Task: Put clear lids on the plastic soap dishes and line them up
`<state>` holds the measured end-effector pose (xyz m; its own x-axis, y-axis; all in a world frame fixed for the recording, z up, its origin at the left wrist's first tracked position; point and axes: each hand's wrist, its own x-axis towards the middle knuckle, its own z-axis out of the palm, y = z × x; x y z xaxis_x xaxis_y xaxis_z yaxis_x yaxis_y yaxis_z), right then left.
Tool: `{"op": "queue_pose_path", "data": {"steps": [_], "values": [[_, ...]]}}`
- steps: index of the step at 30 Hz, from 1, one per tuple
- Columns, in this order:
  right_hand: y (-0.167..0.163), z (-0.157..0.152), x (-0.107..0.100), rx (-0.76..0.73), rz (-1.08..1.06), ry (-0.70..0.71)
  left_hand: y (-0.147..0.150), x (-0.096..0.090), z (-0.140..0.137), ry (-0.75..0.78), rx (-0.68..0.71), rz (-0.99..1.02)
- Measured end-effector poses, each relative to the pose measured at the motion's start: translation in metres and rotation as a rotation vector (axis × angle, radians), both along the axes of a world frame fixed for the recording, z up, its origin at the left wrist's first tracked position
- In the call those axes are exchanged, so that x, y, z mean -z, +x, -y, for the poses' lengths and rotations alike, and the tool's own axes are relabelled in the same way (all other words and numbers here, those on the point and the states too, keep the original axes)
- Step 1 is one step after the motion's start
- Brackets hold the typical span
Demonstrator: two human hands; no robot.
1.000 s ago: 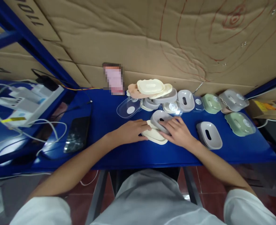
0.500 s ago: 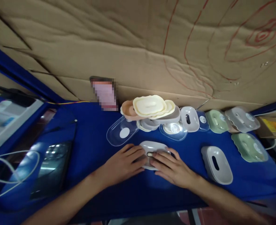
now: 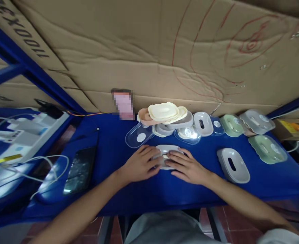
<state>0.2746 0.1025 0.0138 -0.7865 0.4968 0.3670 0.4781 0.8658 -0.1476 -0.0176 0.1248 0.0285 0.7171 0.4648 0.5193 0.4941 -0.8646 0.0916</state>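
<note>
A pale grey oval soap dish [image 3: 169, 148] lies on the blue table right in front of me, largely covered by my fingers. My left hand [image 3: 144, 164] holds its left end, fingers bent over the rim. From the right, my right hand [image 3: 187, 166] grips the dish with its fingers across the middle, near a small light-coloured piece at the centre slot. Both palms face down, and the undersides of the fingers are hidden. To the right sits another grey dish [image 3: 234, 166] with a long slot.
Behind my hands are stacked cream trays [image 3: 164, 111], a clear lid [image 3: 135, 137] and a slotted grey dish [image 3: 203, 124]. Lidded green boxes [image 3: 267, 149] stand at the right. A phone [image 3: 80, 169] and white cables [image 3: 60, 166] lie left. A cardboard wall [image 3: 129, 51] closes the back.
The camera view has tilted and shifted, so the table sits higher and more shows at the left and bottom. Both hands stay on the soap dish, with the fingers slightly shifted.
</note>
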Motion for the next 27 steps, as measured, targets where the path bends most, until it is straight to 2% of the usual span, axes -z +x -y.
{"op": "queue_pose_path", "data": {"steps": [2, 4, 6, 8, 12, 16, 19, 22, 25, 27], "values": [[0.005, -0.003, -0.001, 0.058, -0.053, 0.008, -0.003, -0.003, -0.001, 0.034, -0.087, 0.088], [0.012, -0.009, -0.004, 0.201, -0.113, 0.048, -0.006, -0.004, -0.003, 0.034, -0.161, 0.157], [0.017, -0.019, -0.01, 0.36, -0.148, 0.109, -0.007, -0.004, -0.005, 0.032, -0.2, 0.196], [0.019, -0.033, -0.017, 0.454, -0.145, 0.16, -0.007, -0.004, -0.006, 0.046, -0.21, 0.199], [0.013, -0.056, -0.026, 0.523, -0.131, 0.226, -0.006, -0.008, -0.006, 0.129, -0.218, 0.182], [0.005, -0.058, -0.017, 0.534, -0.167, 0.266, -0.013, -0.015, -0.01, 0.196, -0.426, 0.141], [0.004, -0.046, -0.01, 0.484, -0.186, 0.24, -0.026, -0.012, -0.018, 0.083, -0.52, -0.007], [0.007, -0.038, -0.011, 0.444, -0.193, 0.175, -0.038, -0.008, -0.025, -0.083, -0.517, -0.047], [0.01, -0.033, -0.015, 0.43, -0.192, 0.181, -0.041, -0.019, -0.02, -0.183, -0.524, 0.106], [0.01, -0.026, -0.016, 0.396, -0.159, 0.236, -0.038, -0.034, -0.009, -0.277, -0.46, 0.271]]}}
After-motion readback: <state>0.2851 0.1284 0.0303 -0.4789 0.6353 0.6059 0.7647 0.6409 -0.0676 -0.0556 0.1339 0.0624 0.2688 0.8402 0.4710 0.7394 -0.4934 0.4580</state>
